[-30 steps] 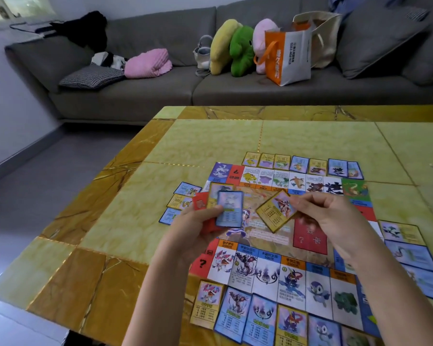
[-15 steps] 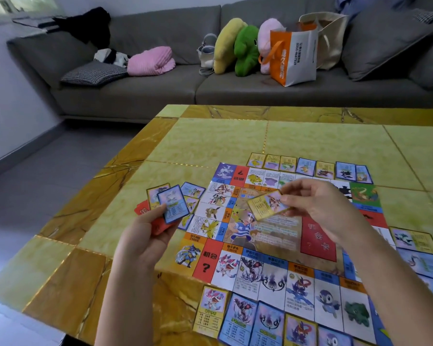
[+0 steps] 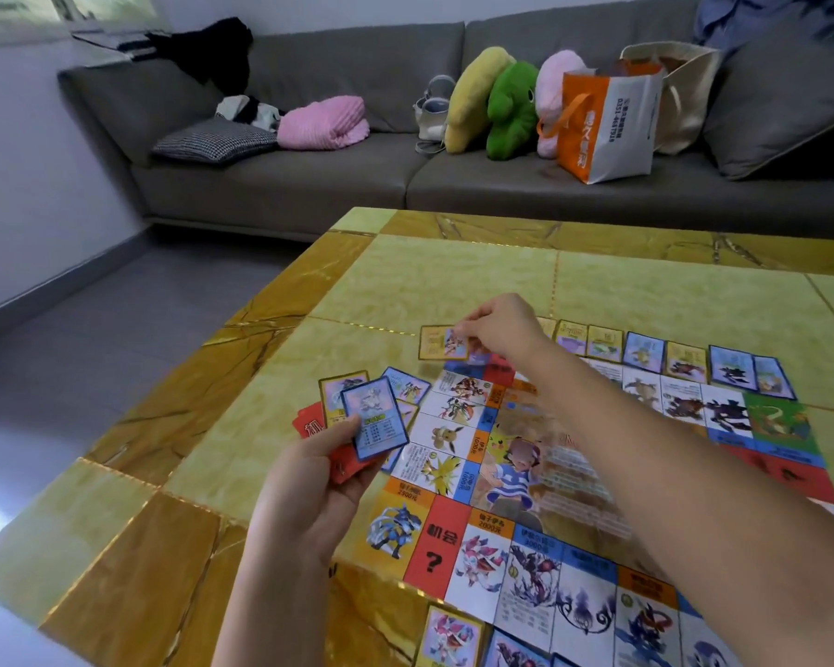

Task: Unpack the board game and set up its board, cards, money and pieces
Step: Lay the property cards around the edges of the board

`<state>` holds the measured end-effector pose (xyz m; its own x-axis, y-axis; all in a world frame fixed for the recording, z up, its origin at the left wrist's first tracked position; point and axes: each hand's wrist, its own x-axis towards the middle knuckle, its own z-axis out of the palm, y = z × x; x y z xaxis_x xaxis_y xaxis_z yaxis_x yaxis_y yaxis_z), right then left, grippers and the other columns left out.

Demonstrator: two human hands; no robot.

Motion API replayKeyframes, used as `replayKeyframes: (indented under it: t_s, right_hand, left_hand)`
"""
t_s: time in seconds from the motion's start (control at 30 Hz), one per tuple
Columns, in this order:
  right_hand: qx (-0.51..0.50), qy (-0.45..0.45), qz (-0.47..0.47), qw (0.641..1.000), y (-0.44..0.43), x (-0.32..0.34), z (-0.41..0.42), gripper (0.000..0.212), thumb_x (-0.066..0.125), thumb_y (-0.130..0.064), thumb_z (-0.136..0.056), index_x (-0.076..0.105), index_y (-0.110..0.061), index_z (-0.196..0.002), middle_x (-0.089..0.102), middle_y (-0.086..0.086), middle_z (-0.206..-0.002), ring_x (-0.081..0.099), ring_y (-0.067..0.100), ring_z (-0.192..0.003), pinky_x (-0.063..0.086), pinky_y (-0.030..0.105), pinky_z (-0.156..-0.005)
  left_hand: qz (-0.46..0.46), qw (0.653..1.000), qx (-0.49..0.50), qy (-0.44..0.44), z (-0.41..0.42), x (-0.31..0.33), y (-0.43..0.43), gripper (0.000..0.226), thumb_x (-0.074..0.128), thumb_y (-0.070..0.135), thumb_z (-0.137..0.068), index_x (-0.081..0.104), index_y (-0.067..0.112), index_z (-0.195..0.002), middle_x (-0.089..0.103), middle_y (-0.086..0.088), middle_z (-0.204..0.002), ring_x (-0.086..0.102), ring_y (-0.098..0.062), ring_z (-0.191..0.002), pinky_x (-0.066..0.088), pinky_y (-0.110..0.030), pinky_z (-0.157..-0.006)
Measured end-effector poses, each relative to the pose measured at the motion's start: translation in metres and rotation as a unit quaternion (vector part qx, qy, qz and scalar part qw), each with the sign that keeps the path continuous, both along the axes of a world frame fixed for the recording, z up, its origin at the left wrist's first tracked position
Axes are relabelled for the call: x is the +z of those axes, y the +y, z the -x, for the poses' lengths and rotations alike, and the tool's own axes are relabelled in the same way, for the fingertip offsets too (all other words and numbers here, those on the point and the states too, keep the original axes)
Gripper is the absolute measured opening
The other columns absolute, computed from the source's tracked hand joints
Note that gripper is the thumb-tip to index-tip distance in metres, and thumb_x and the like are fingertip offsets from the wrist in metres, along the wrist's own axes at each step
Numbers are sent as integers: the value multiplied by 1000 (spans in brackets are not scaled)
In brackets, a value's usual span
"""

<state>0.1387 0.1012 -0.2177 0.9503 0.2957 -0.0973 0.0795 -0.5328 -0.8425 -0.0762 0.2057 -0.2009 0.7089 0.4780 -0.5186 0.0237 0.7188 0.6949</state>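
i see the right hand (image 3: 497, 324) pinch a yellow-bordered card (image 3: 436, 344), long axis along the far edge of the printed board (image 3: 453, 440), left corner; left hand (image 3: 309, 479) grips fanned cards (image 3: 371, 421); yellow marble table (image 3: 453, 276) stretches beyond.

A board (image 3: 446, 440) is spread on a table (image 3: 453, 272); a fan of cards (image 3: 371, 421) is gripped in the left hand (image 3: 309, 479); a yellow card (image 3: 436, 343) is pinched by the right hand (image 3: 497, 324) just beyond the board's far left corner, at the end of a row of cards (image 3: 646, 351) laid along the far edge.
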Motion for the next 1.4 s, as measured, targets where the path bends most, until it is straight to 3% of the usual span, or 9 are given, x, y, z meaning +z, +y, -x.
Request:
replayKeyframes:
  t_s: [0.1,0.2,0.33,0.43,0.57,0.7,0.83,1.0,1.4]
  right_hand:
    - [19,4,32,999,23,-14,2,10,70,-9,-84,71,1,-81,70,11,-78,61,12,-55,57,27,-62]
    - [18,-68,105,992,36,-25,2,17,77,-17,-79,73,0,-78,71,9,-77,65,19,-69,53,30,-62]
    - [54,-73,166,982,44,-23,2,21,81,-21,-73,75,-4,-84,72,10,-84,67,22,-78,50,28,-62]
    - [106,-88,189,972,46,-15,1,24,79,-26,-76,76,-15,-97,72,2,-99,64,19,-95,48,28,-75]
    - [130,-73,199,969,49,-11,-1,25,78,-24,-78,75,-24,-103,70,-2,-108,58,18,-106,45,37,-94]
    - [132,-66,204,968,46,-12,-2,27,76,-24,-79,74,-27,-105,70,-4,-107,57,17,-108,43,38,-96]
    - [133,-61,193,970,44,-13,-3,25,76,-23,-79,74,-28,-104,70,-5,-106,57,17,-107,42,38,-97]
    - [137,-49,183,972,44,-12,-4,26,77,-22,-78,74,-27,-104,70,-3,-106,58,18,-106,43,40,-98]
    - [152,-57,164,973,41,-15,-2,25,76,-17,-78,75,-23,-102,71,-1,-100,61,19,-100,46,42,-96]
  left_hand:
    - [1,1000,10,4,-1,-3,2,4,53,-2,-90,55,-4,-92,72,-16,-68,71,-23,-60,59,-33,-56]
    - [6,1000,17,10,-1,-5,5,4,53,-2,-89,55,-4,-93,72,-16,-68,71,-23,-59,59,-33,-55]
    - [13,1000,22,12,-2,-5,6,5,54,-3,-89,56,-5,-93,72,-17,-69,71,-24,-59,59,-32,-55]
    - [15,1000,20,9,-2,-4,5,5,55,-3,-88,56,-6,-93,72,-17,-69,71,-24,-60,59,-32,-54]
    - [11,999,28,11,-1,-5,6,4,54,-3,-89,55,-4,-92,72,-16,-68,71,-23,-59,60,-33,-56]
    - [10,999,49,13,-1,-6,9,5,55,-2,-89,55,-3,-94,72,-17,-70,72,-24,-63,58,-36,-61]
    - [19,997,71,17,-1,-6,10,6,55,-1,-89,55,-3,-95,68,-19,-87,67,-27,-80,58,-36,-62]
    - [17,996,79,22,-1,-4,10,4,55,-2,-89,55,-3,-93,70,-17,-75,67,-27,-79,54,-37,-71]
    - [12,998,65,18,-1,-6,11,9,54,1,-91,54,-2,-99,67,-19,-92,67,-26,-82,55,-35,-73]
